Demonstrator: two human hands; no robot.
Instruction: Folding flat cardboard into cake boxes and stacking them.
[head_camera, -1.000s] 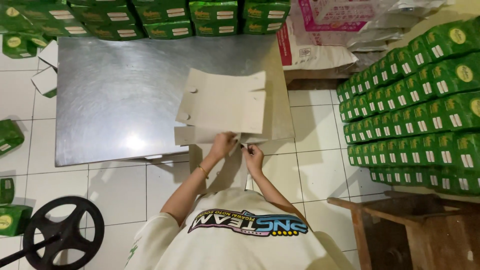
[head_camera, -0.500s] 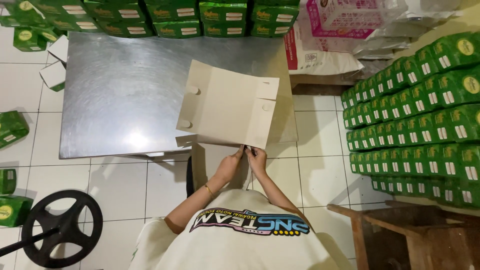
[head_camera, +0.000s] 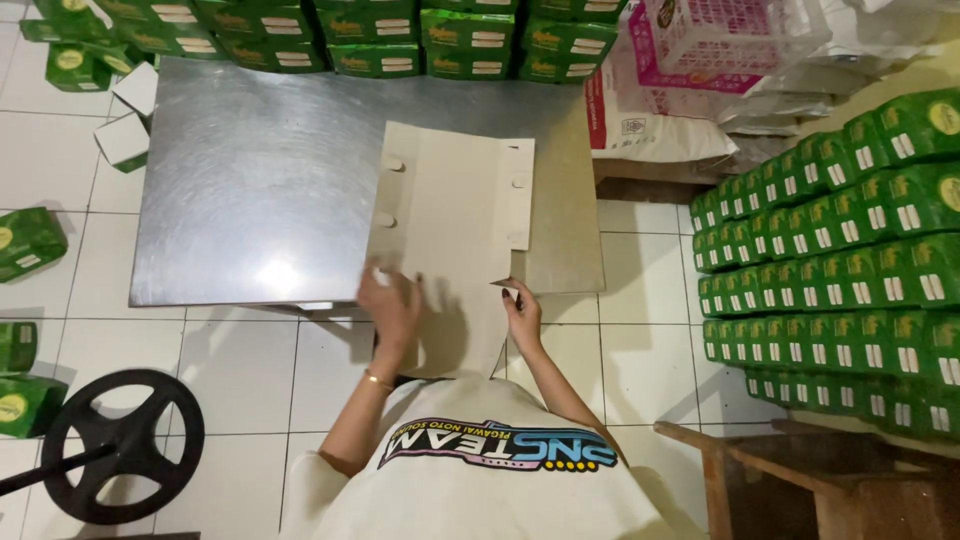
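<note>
we flatten a cardboard box blank (head_camera: 455, 215) on the metal table (head_camera: 260, 170).
left hand (head_camera: 390, 308) lies spread on its near edge; right hand (head_camera: 522, 310) pinches the corner. it looks light, stiff, creasable: we'd grip edges.

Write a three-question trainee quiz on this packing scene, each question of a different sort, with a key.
1. True or false: the flat cardboard sheet lies wholly on the metal table.
2. Which hand rests flat on the sheet's near left part? A. left hand B. right hand
3. Fill in: the stacked boxes at the right are ___ in colour.

Key
1. False: its near end hangs past the table edge, toward the person.
2. A; the right hand grips the sheet's near right edge.
3. Green.
</note>
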